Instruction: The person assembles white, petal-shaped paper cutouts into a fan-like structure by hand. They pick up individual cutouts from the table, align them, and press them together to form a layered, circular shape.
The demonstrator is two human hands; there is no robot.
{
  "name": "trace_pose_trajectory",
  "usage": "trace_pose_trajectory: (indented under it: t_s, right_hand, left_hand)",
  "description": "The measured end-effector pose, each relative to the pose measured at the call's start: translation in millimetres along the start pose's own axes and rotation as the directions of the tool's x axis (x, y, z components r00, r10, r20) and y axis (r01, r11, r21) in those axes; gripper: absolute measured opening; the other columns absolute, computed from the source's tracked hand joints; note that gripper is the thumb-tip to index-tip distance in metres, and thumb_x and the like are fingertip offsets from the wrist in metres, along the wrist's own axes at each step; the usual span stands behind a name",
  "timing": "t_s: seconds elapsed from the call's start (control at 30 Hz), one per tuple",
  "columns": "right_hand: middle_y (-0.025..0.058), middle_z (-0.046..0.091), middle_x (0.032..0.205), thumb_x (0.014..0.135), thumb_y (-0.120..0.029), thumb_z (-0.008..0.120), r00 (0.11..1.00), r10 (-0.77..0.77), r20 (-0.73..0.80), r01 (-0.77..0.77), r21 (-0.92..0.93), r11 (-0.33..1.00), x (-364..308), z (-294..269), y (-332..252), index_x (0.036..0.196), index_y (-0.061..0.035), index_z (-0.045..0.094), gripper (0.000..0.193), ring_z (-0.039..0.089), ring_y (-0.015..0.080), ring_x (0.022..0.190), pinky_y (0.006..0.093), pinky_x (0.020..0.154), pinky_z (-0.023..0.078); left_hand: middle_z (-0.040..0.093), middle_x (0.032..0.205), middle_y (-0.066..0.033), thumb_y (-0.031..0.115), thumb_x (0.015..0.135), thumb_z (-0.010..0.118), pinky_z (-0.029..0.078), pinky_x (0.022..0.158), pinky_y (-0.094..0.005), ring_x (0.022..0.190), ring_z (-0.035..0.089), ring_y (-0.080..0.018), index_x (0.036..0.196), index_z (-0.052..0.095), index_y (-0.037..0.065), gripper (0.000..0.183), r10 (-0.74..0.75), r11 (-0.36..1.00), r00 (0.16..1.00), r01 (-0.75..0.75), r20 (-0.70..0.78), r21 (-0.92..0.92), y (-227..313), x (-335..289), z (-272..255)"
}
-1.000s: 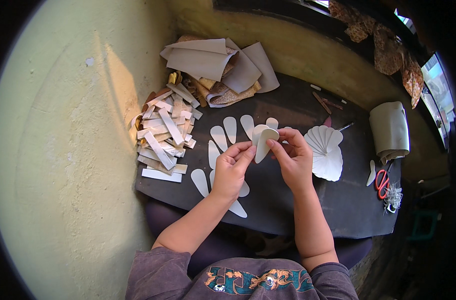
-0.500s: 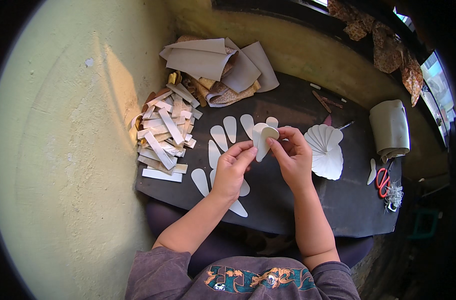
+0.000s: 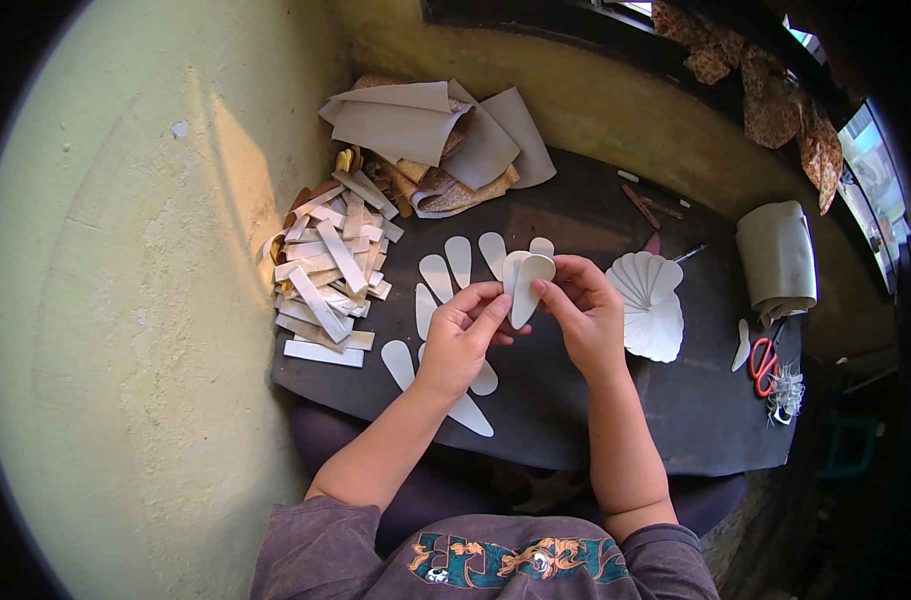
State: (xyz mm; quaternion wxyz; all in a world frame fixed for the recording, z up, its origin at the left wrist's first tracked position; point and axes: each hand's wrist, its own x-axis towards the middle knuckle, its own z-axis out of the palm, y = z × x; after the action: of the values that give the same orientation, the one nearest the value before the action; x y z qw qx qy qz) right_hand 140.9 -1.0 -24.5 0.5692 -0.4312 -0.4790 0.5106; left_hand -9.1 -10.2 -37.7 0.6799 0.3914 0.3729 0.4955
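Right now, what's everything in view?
Held teardrop cutouts: two-plus, white, centre
Loose teardrop cutouts: several, white, centre-left
Fanned teardrop cutouts: many, white, centre-right
Flat strips: many, white and tan, left
Folded sheets: several, grey and tan, upper centre
Rolled sheet: one, pale grey, right
Scissors: one, red-handled, right
Tangled scraps: one clump, whitish, right
Tabletop: one, black, underneath
Walls: two, yellowish, left and behind
Patterned cloth: count unclear, brown, upper right
Shirt: one, purplish, bottom
Left hand: one, centre
Right hand: one, centre

warm patch, left wall [image 3: 126, 320] | bright window [image 3: 869, 150], right | rim dark, bowed
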Motion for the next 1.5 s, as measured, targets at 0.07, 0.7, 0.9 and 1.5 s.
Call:
trace_pose_trajectory:
  t_s: [0.07, 0.7, 0.9, 1.5]
  right_hand:
    - [0.0066, 0.061, 0.092, 0.082, -0.001, 0.061, 1.000, 0.026, 0.003, -0.026, -0.004, 1.000, 0, 0, -3, 0.102, 0.0035, 0.053, 0.022, 0.059, 0.0117, 0.084, 0.0239, 0.074, 0.049]
    - [0.0029, 0.061, 0.080, 0.080, -0.004, 0.063, 0.978, -0.207, -0.033, 0.195, -0.215, 0.957, -2, 5, -3, 0.093, 0.0015, 0.057, 0.016, 0.058, 0.0089, 0.073, 0.0210, 0.067, 0.046]
    - [0.0002, 0.058, 0.080, 0.084, -0.011, 0.060, 0.999, 0.000, 0.054, -0.002, 0.032, 0.999, 0, -3, 2, 0.086, 0.0008, 0.058, 0.012, 0.052, 0.0067, 0.075, 0.0200, 0.067, 0.040]
    - [0.0151, 0.054, 0.090, 0.068, -0.014, 0.070, 0.881, 0.259, 0.396, 0.111, -0.705, 0.700, -23, 29, 8, 0.096, 0.0010, 0.059, 0.033, 0.057, 0.0315, 0.083, 0.0363, 0.074, 0.047]
  left_hand:
    - [0.063, 0.085, -0.0058, 0.016, 0.090, 0.051, 0.046, 0.061, -0.0201, 0.072, 0.063, -0.0135, 0.103, 0.056, 0.002, 0.020, 0.005, 1.000, 1.000, -0.005, -0.020, 0.025, -3, 1, -3]
    - [0.063, 0.091, -0.0072, 0.007, 0.082, 0.062, 0.048, 0.068, -0.0215, 0.077, 0.062, -0.0138, 0.105, 0.056, 0.000, 0.024, -0.017, 0.999, 1.000, 0.017, 0.009, -0.034, 1, 0, -1]
    - [0.063, 0.087, -0.0073, 0.004, 0.080, 0.063, 0.049, 0.071, -0.0240, 0.077, 0.062, -0.0141, 0.102, 0.056, -0.001, 0.024, -0.010, 1.000, 0.996, 0.010, 0.087, 0.000, 1, -2, 0]
    - [0.064, 0.079, -0.0093, 0.006, 0.077, 0.065, 0.041, 0.060, -0.0208, 0.068, 0.061, -0.0134, 0.110, 0.043, 0.000, 0.040, 0.078, 0.993, 0.989, -0.066, -0.126, 0.101, 35, 3, -32]
